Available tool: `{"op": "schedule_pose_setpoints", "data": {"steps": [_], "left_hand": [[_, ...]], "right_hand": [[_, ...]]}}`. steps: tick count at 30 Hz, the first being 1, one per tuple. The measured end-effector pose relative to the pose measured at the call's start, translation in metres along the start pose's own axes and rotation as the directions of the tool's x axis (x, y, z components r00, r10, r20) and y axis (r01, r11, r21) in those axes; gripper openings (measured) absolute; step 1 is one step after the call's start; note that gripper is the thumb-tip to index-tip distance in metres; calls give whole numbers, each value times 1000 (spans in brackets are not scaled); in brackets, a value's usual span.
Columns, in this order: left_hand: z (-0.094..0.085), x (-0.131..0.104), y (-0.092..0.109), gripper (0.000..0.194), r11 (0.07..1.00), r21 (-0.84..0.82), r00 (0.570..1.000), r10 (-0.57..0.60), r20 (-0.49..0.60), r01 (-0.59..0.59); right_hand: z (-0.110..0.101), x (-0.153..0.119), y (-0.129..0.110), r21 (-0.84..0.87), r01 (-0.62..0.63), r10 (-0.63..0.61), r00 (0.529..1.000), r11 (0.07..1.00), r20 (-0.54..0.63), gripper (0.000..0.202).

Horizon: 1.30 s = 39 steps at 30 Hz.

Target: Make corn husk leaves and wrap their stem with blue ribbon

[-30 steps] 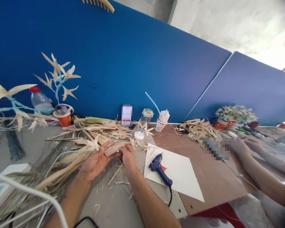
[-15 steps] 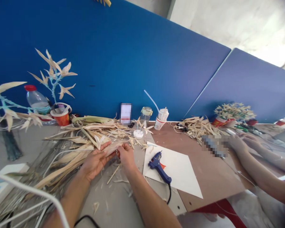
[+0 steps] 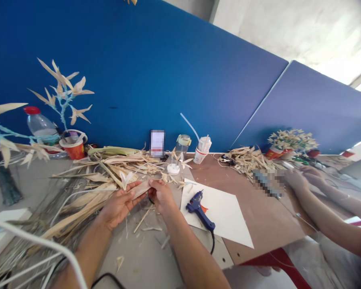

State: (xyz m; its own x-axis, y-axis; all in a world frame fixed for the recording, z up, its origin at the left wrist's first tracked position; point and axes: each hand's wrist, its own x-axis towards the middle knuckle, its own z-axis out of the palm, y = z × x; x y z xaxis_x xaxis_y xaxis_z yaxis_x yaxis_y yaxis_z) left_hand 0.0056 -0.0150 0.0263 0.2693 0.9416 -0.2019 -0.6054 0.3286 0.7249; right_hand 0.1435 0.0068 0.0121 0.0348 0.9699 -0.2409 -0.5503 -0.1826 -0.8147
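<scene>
A pale strip of dried husk (image 3: 140,189) is stretched between my two hands above the table. My left hand (image 3: 119,204) grips its left end between thumb and fingers. At the other end, my right hand (image 3: 161,195) pinches the strip, fingers curled. A white husk flower (image 3: 126,179) shows just above my left fingers. To the right of my hands, a blue glue gun (image 3: 201,210) lies on a white sheet (image 3: 228,218). Long dried husks (image 3: 87,210) lie to the left of my left hand.
A red cup (image 3: 73,149) with husk flowers and a bottle (image 3: 43,128) stand at the back left. A phone (image 3: 157,143), a jar (image 3: 183,145) and a white cup (image 3: 200,155) line the blue partition. Another person's arms (image 3: 314,204) rest at right. A white cable (image 3: 48,245) crosses the lower left.
The husk strip now shows as a narrower, more opaque band between my hands. My right hand has turned slightly. The whole view has shifted a little.
</scene>
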Motion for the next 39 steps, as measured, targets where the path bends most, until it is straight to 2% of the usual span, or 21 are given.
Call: {"op": "schedule_pose_setpoints", "data": {"steps": [4,8,10,12,13,15,18,21,23,26,29,32,35,37,38,39], "left_hand": [[-3,0,0,32,1000,24,1000,8,9,-8],[-5,1,4,31,1000,10,1000,24,-15,-23],[-6,2,7,31,999,-5,997,54,-58,-54],[-7,3,10,31,997,-19,989,74,-124,-77],[-7,4,11,32,996,-25,984,77,-160,-82],[-8,5,13,35,996,-37,974,74,-215,-83],[-10,6,14,37,993,-45,968,95,-234,-108],[-14,8,13,36,989,-58,972,119,-202,-134],[-17,8,13,34,989,-61,974,123,-188,-137],[-18,8,12,34,991,-54,977,115,-177,-126],[-18,8,12,34,991,-49,979,114,-170,-124],[-18,8,12,33,991,-51,981,115,-160,-124],[-18,8,12,33,991,-54,979,113,-169,-124],[-18,8,12,34,991,-53,977,112,-182,-124],[-17,8,13,34,991,-52,976,109,-189,-121],[-16,8,13,34,992,-54,975,104,-194,-117]], "right_hand": [[0,1,-1,87,-31,28,999,996,36,21],[-4,5,-10,133,-17,19,1000,991,-16,17],[-11,8,-18,70,94,-85,990,993,-113,14],[-21,10,-28,-152,264,-290,938,953,-189,14],[-25,11,-32,-317,329,-395,903,889,-171,12],[-32,10,-38,-634,382,-511,859,672,-23,11],[-35,7,-36,-900,338,-474,862,274,179,19],[-32,4,-27,-951,309,-428,856,-27,290,28],[-30,5,-20,-932,332,-392,846,-143,361,33],[-29,9,-12,-903,347,-307,856,-253,415,30],[-29,13,-7,-890,339,-294,855,-305,427,20],[-30,16,-10,-902,332,-345,842,-277,416,17],[-32,16,-19,-967,187,-488,837,-171,248,23],[-33,14,-26,-991,71,-605,787,-113,125,37],[-33,11,-30,-993,58,-630,769,-106,112,45],[-32,8,-33,-991,76,-620,774,-111,129,47]]}}
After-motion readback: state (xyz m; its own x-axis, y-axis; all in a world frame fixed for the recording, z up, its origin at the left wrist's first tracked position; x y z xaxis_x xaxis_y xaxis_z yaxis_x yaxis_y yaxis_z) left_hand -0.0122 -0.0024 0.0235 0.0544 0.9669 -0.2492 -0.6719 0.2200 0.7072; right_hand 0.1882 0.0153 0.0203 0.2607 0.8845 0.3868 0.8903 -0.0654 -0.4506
